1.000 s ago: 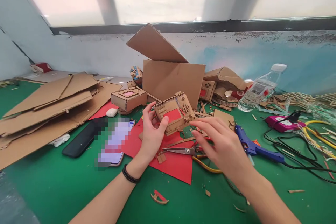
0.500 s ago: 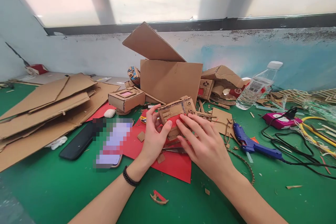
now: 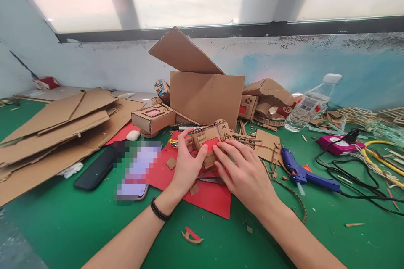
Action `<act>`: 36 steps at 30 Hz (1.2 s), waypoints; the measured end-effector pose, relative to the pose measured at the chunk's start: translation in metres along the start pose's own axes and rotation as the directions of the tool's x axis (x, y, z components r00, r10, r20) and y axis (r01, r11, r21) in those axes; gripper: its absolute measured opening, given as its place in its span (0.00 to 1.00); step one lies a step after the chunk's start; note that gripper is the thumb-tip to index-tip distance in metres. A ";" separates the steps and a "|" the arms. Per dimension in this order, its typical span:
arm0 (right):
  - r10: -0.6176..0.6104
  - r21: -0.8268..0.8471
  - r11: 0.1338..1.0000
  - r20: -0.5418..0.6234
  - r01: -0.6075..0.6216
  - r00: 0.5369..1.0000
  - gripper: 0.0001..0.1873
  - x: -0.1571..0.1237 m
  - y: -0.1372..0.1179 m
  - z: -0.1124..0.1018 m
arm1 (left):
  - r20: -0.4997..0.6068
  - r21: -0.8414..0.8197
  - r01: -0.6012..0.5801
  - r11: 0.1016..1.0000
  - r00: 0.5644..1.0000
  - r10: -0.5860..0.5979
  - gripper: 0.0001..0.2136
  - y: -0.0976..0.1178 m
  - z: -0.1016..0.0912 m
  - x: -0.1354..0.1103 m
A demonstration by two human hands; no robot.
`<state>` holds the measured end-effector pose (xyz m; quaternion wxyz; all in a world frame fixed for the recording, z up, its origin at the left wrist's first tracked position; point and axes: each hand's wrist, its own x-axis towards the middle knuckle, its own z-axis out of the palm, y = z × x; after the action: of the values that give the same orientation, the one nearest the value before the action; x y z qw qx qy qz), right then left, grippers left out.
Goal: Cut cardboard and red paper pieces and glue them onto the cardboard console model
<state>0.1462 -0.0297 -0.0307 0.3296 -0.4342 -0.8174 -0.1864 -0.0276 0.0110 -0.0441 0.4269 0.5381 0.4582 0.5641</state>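
Note:
My left hand is closed around the left side of a small cardboard box model, with its thumb on the front face. A red paper piece lies on that face, and small round cardboard knobs sit at its upper right. My right hand holds the model's right side, its fingertips pressed on the red piece and along the edge. The model is tilted above a red sheet. Under it a metal blade shows in part; the rest is hidden.
Left of my hands lie a phone, a black case and stacked cardboard sheets. To the right are a blue glue gun with its cord, a water bottle and a purple device. Another cardboard box model stands behind.
The model has tipped slightly and dropped a little in my hands. Both hands stay on it, with the right fingertips still at the red piece. The whole view has shifted slightly.

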 end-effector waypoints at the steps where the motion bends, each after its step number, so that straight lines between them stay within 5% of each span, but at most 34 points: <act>1: 0.011 0.002 1.000 0.006 -0.011 1.000 0.17 0.000 0.001 0.000 | 0.003 0.009 -0.009 1.000 1.000 0.009 0.26 -0.001 0.000 0.000; 13: 0.150 0.013 0.989 0.032 -0.150 0.988 0.13 -0.004 0.010 0.000 | 0.021 0.039 -0.006 0.999 1.000 0.005 0.27 -0.003 -0.002 0.001; 23: 0.070 -0.012 0.997 0.025 -0.070 0.997 0.20 -0.003 0.010 0.003 | 0.073 0.087 -0.068 0.994 0.995 0.062 0.26 -0.004 -0.002 -0.001; 32: 0.026 -0.066 0.998 0.034 -0.024 0.999 0.15 0.002 0.008 -0.003 | 0.072 0.091 -0.058 0.994 0.996 0.052 0.26 -0.003 -0.005 0.005; 36: 0.115 -0.149 0.983 0.038 -0.109 0.993 0.16 0.005 0.021 -0.021 | 0.104 0.113 -0.053 0.992 0.994 0.042 0.27 -0.003 -0.011 0.007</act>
<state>0.1693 -0.0280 -0.0122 0.2876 -0.5068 -0.7833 -0.2168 -0.0386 0.0178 -0.0450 0.4043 0.6006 0.4548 0.5187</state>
